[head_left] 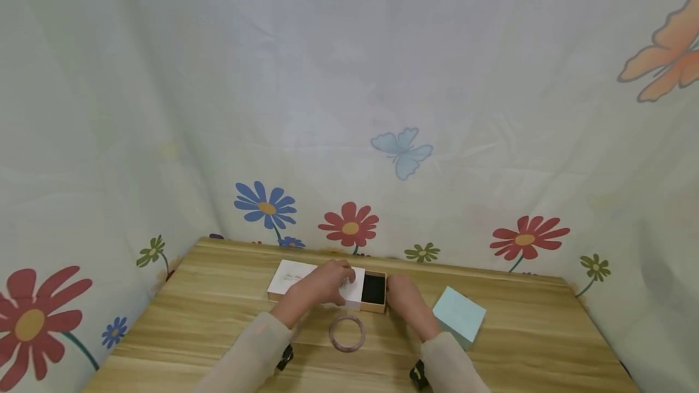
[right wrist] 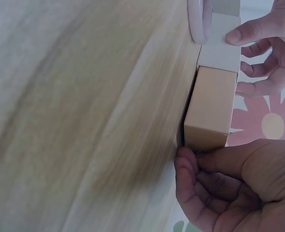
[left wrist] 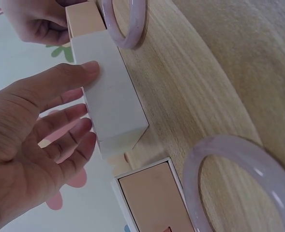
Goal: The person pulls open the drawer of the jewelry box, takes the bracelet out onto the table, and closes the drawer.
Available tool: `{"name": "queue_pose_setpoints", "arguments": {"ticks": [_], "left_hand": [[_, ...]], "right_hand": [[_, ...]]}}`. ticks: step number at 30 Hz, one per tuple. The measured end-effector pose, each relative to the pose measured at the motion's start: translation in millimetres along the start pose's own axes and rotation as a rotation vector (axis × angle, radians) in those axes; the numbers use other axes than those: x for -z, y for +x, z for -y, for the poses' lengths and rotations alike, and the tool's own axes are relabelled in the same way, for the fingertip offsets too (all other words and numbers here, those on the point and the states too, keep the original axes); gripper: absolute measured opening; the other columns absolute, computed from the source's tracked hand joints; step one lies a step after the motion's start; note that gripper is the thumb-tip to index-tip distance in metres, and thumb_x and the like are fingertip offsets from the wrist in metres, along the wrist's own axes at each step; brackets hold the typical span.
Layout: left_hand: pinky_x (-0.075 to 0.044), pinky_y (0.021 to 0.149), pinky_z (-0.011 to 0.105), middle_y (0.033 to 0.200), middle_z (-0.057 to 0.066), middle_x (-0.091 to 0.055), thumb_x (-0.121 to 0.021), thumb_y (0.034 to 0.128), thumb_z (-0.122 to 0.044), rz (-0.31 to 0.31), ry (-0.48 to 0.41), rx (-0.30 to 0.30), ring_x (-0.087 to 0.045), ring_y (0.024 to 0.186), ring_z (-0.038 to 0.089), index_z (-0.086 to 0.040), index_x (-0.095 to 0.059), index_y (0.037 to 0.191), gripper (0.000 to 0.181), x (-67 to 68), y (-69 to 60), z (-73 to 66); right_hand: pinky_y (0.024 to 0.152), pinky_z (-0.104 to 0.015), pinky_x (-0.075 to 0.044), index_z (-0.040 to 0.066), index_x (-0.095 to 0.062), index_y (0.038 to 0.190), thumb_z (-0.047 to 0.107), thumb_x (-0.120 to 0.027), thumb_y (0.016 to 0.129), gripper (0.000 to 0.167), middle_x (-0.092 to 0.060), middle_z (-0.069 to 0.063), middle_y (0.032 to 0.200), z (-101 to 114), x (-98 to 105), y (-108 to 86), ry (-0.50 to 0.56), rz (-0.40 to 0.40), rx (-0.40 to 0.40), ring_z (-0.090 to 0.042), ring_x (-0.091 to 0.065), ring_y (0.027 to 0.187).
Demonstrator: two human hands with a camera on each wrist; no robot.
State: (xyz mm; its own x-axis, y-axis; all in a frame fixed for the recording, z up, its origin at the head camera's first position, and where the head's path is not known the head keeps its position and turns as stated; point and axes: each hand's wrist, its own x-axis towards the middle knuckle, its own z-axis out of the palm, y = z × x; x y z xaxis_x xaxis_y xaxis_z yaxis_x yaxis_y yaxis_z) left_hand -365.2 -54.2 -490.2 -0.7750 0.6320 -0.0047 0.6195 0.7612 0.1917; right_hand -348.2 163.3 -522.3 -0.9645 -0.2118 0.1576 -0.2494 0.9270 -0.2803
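A long slide-out box lies near the back of the table, its white sleeve [head_left: 288,276] lettered on top. Out of the sleeve's right end sticks a tan drawer [right wrist: 210,99] with a black lining [head_left: 374,288]. My left hand [head_left: 327,284] holds the sleeve near that end, thumb [left wrist: 86,73] against the front face and fingers along the far side. At the drawer's outer end my right hand [head_left: 404,296] pinches with thumb and fingertips; whatever lies between them is hidden. A pale purple bangle [head_left: 347,350] rests on the wood in front of the box.
To the right of my right hand stands a light blue box [head_left: 460,311]. The wooden table [head_left: 180,320] meets a flower-printed curtain [head_left: 327,77] at its back and sides. Dark wrist straps [head_left: 419,376] show below both sleeves.
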Motion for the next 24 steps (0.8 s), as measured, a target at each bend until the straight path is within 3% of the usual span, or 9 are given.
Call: {"name": "queue_pose_setpoints", "arguments": {"ticks": [6, 13, 24], "left_hand": [[-0.053, 0.091, 0.034, 0.122, 0.003, -0.064, -0.091, 0.0761, -0.021, 0.001, -0.01, 0.011, -0.058, 0.111, 0.023, -0.014, -0.071, 0.112, 0.042, -0.2, 0.8, -0.4], [-0.053, 0.091, 0.034, 0.121, 0.003, -0.064, -0.091, 0.0762, -0.021, -0.001, -0.013, 0.004, -0.059, 0.111, 0.022, -0.014, -0.071, 0.112, 0.042, -0.1, 1.3, -0.9], [-0.053, 0.089, 0.034, 0.12, 0.004, -0.064, -0.092, 0.0752, -0.022, -0.008, 0.002, -0.02, -0.06, 0.108, 0.023, -0.014, -0.072, 0.11, 0.041, -0.1, 0.6, 0.8]], "right_hand": [[0.061, -0.038, -0.052, 0.003, -0.064, 0.071, -0.005, -0.064, 0.085, 0.016, -0.064, -0.01, 0.071, 1.6, -1.8, 1.9, 0.004, 0.009, -0.002, -0.017, -0.053, 0.063], [0.062, -0.041, -0.054, 0.002, -0.063, 0.069, -0.003, -0.068, 0.082, 0.015, -0.065, -0.012, 0.07, 7.2, -4.9, 2.3, 0.001, -0.039, 0.043, -0.02, -0.058, 0.063], [0.056, -0.034, -0.048, 0.004, -0.062, 0.069, -0.002, -0.067, 0.084, 0.017, -0.061, -0.008, 0.066, 17.0, -7.1, 7.1, -0.002, -0.011, 0.064, -0.016, -0.05, 0.059]]}}
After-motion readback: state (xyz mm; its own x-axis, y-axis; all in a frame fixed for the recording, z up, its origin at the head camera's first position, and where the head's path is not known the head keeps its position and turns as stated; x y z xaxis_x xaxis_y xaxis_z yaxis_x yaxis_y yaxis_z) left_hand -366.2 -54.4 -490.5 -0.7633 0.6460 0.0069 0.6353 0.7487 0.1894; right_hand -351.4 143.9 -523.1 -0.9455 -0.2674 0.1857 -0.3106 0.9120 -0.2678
